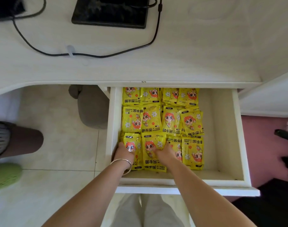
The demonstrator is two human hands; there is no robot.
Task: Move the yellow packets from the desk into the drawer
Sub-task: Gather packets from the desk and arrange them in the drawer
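Note:
Several yellow packets [163,122] with a cartoon figure lie in rows inside the open white drawer [222,128], filling its left and middle part. My left hand [123,153], with a bangle on the wrist, rests flat on the front-left packet [131,145]. My right hand [166,153] lies on the neighbouring front packets, fingers spread across the front middle packet [152,151]. Neither hand grips a packet. No yellow packet shows on the white desk [140,68].
A black flat device [110,12] and a black cable [90,54] lie on the desk top. The drawer's right side is bare white bottom. Another person's leg [23,141] and green shoe [4,176] are at the left; a grey stool [90,108] stands under the desk.

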